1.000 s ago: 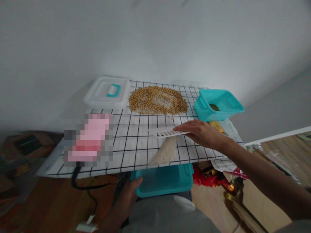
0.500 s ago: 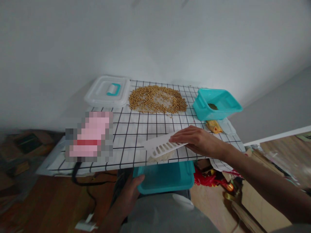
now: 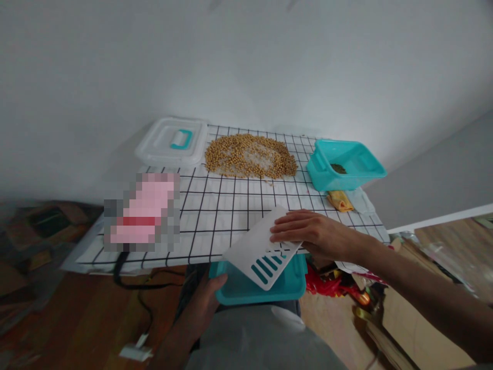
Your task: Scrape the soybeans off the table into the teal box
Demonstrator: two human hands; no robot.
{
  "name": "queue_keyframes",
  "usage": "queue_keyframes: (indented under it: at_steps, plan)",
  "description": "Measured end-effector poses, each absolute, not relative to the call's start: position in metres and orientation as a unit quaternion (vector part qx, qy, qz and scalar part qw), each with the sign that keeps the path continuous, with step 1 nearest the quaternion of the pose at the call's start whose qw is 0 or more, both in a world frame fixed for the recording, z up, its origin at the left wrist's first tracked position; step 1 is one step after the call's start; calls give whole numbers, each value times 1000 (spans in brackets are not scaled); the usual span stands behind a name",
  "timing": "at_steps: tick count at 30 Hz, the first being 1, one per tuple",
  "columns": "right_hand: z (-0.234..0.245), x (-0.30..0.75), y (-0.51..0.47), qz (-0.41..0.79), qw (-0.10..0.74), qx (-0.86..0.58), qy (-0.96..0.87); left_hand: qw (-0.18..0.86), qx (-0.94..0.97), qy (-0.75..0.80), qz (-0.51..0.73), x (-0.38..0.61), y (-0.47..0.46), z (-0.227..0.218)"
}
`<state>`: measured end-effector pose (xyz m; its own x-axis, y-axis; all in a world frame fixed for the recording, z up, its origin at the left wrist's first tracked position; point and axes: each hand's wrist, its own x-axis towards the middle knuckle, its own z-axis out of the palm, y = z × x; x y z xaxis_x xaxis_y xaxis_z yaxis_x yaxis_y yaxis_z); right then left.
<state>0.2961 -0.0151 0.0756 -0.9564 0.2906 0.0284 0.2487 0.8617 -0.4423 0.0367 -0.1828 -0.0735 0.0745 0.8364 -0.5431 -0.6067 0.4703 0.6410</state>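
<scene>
My right hand (image 3: 321, 232) is closed on a thin white plastic scraper (image 3: 250, 244) with a row of slots along one edge. Tilted, it reaches past the table's front edge over a teal plastic box (image 3: 262, 298). Just below that edge, my left hand (image 3: 206, 300) grips the box's left side, thumb on the rim and the other fingers hidden. The scraper covers part of the box's inside, so its contents cannot be made out. Farther back, a pile of yellowish beans (image 3: 231, 162) lies spread on the checked tablecloth (image 3: 215, 205), with paler grains in its middle.
A second teal box (image 3: 346, 180) holding some green grains stands at the right. Beside it lies a folded yellow cloth (image 3: 339, 201). A clear lid (image 3: 165, 141) with a teal handle is at the back left, near a blurred-out pink object (image 3: 148, 205). A wall bounds the far side.
My right hand has drawn the scraper toward me, over the front edge and above the box. Pale grains under the scraper at the edge are out of sight now. My left hand stays on the box.
</scene>
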Motion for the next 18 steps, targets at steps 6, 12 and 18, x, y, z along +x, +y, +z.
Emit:
queue_keyframes:
  at_steps: [6,12,18]
  plan:
    - [78,303,-24,240,37,-124,-962,750,91,455,472,33,-187,-91]
    - [77,310,-26,252,28,-137,-958,717,145,460,504,34,-185,-82]
    - [79,312,-21,268,81,-143,-949,712,130,463,512,29,-184,-74]
